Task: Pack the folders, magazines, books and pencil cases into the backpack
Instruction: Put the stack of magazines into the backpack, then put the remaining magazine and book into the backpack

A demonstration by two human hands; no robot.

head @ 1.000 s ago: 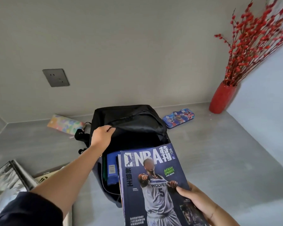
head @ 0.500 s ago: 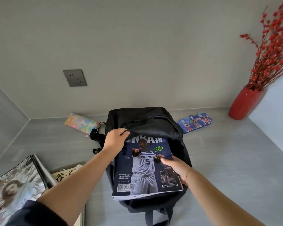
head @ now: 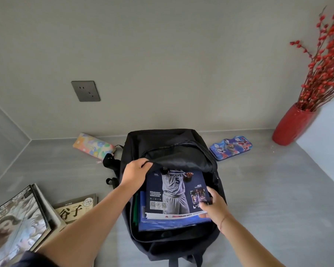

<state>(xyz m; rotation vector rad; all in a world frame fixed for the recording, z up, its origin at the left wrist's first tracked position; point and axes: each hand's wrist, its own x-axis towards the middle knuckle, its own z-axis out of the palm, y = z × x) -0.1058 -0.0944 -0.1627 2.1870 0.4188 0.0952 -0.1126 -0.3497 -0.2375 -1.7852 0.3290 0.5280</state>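
Lying open, the backpack (head: 174, 143) holds a magazine (head: 174, 191) atop folders (head: 162, 223).

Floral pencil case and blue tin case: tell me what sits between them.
In the head view, the black backpack stands between the floral pencil case and the blue tin case; nothing else does.

A grey tabletop (head: 258, 189) meets a plain grey wall (head: 172, 64). A dark wall socket (head: 85, 91) sits on the wall at left. In the far right corner stands a red vase (head: 292, 125) holding red berry branches (head: 324, 62).
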